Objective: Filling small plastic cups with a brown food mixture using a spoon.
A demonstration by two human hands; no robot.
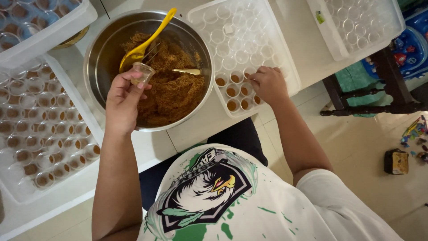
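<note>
Centrally in the upper half of the frame, a small clear plastic cup (142, 71) is held by the left hand (122, 100), pinched between thumb and fingertips over the near rim of a large steel bowl (100, 53). The cup is tilted, its open mouth turned toward the bowl, and a little brown crumb can be made out inside it. The bowl is about half filled with coarse brown crumb mixture (174, 87), in which a yellow spoon (147, 40) is propped, its handle pointing toward the top of the frame.

To the right of centre, the right hand (267, 84) is laid knuckles-up on a white tray (294, 67) of clear cups, fingers curled down among them; whether anything is gripped cannot be told. Only a few cups (236, 91) at the tray's near corner, just beside that hand, are seen to hold brown filling, the others being empty.

At the left edge a second tray of filled cups (40, 129) is set close against the bowl, and another white tray (356, 27) of empty cups is placed at the upper right. Bowl and trays are packed tightly together on the white table (196, 129); bare surface is left only along its near edge. Open tiled floor (365, 147) is seen at the lower right.
</note>
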